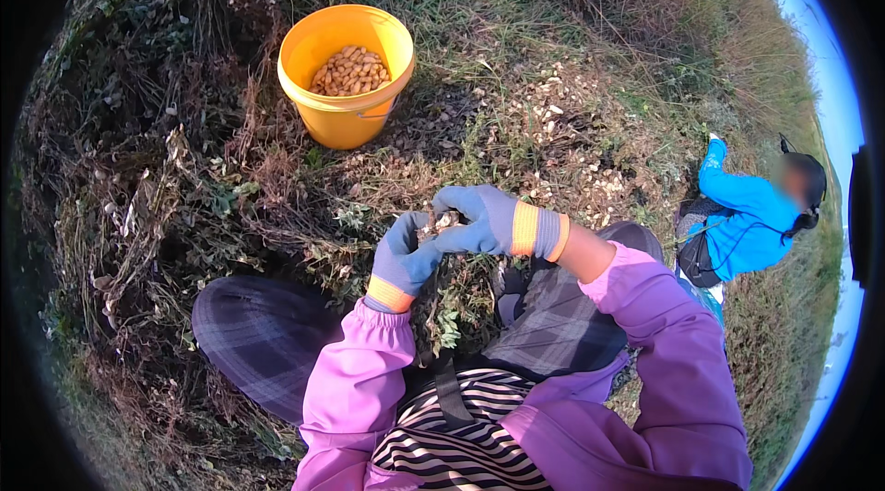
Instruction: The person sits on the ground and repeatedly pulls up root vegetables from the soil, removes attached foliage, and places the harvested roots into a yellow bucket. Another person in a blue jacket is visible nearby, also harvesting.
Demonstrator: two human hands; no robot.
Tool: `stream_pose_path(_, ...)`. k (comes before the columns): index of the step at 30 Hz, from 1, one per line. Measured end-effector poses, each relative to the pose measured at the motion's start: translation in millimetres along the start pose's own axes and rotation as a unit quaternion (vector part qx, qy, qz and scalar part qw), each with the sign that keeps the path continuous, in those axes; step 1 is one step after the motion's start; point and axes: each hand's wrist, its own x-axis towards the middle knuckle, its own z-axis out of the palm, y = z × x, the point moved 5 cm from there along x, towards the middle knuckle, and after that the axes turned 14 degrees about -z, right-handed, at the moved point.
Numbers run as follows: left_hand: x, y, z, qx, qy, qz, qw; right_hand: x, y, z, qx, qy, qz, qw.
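Both my hands wear blue-grey gloves with orange cuffs and meet in front of my lap. My left hand (404, 254) is closed around the root end of a peanut plant (448, 220), whose leafy stems (448, 328) hang down towards my lap. From the right, my right hand (477, 221) has its thumb and fingers on the pale pods at that root end. How many pods lie between the fingers is hidden. Beyond my hands stands a yellow plastic bucket (346, 119), partly filled with unshelled peanuts (351, 71).
Pulled peanut plants (159, 214) are heaped along the left. Loose peanuts (601, 183) lie scattered on the ground to the right of the bucket. A person in a blue top (743, 214) sits at the far right. Dry grass (657, 7) grows behind. My bent knees (259, 339) flank my hands.
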Motion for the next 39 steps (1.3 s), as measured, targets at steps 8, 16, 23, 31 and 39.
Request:
stream_pose_path(8,-7,4,0,-0.105,-0.037,-0.066,0.992,2,5,10,0.142,0.128,-0.049,0.98)
stream_pose_path(16,-7,2,-2,-0.292,-0.102,-0.061,0.949,2,-4,16,0.541,0.165,0.003,0.824)
stream_pose_path(23,-3,-2,-13,-0.242,-0.084,-0.067,0.964,7,-7,15,0.458,0.18,0.035,0.87)
stream_pose_path(31,1,23,-47,-0.127,0.138,0.014,0.982,63,20,-5,0.44,0.241,0.127,0.855)
stream_pose_path(39,-21,77,-160,0.346,0.483,0.178,0.784,173,32,-109,0.082,0.451,0.056,0.887)
